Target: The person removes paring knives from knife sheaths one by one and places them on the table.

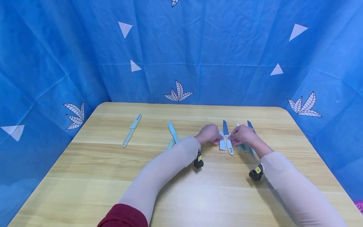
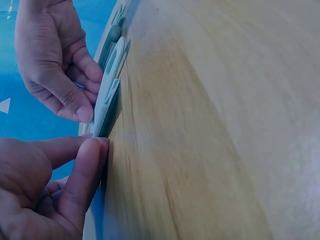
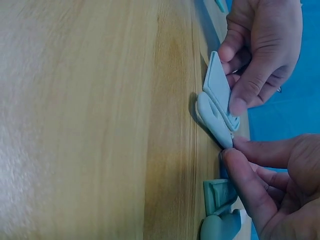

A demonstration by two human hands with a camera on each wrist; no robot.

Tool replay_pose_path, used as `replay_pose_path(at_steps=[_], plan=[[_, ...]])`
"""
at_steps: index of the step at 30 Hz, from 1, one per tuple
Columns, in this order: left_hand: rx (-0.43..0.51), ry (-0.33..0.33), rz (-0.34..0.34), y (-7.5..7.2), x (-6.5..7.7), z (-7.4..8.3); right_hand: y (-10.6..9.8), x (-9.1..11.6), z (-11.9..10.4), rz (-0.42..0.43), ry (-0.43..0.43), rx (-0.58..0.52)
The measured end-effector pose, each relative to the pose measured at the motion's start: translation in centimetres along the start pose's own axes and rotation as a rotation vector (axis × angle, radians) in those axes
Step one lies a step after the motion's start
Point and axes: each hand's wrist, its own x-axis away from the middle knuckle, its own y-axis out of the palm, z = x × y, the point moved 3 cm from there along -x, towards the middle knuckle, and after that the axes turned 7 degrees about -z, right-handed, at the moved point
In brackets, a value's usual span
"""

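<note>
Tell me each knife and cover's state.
Flat pale blue cover: pinched by left hand.
Pale handled knife with blue blade: unsheathed, pinched by right hand.
Blue bladed knife, far right: unsheathed.
Slim pale blue knife, far left: apparently sheathed.
Light blue piece by left sleeve: partly hidden.
Green piece beside it: unclear.
Teal pieces by right hand: unclear.

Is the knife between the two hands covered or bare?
Bare: the knife shows its blue blade uncovered in the head view, with a pale cover beside it, at the left hand.
</note>
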Motion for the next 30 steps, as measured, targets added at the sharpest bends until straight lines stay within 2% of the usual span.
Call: replay_pose_path(at_steps=[4, 12, 23, 27, 30], plan=[[-0.05, 0.007, 0.023, -0.05, 0.32, 0.02, -0.03, 0.11, -0.23, 0.013, 0.0, 0.033], [-0.058, 0.001, 0.031, -0.11, 0.62, 0.1, -0.17, 0.26, -0.55, 0.041, 0.02, 0.142], [-0.092, -0.01, 0.03, -0.01, 0.8, 0.35, -0.16, 0.38, -0.64, 0.053, 0.001, 0.183], [-0.033, 0.0, 0.022, -0.15, 0.86, 0.21, -0.25, 0.35, -0.55, 0.046, -0.003, 0.154], [0.079, 0.02, 0.015, -0.23, 0.9, -0.13, -0.37, 0.45, -0.52, 0.04, -0.013, 0.123]])
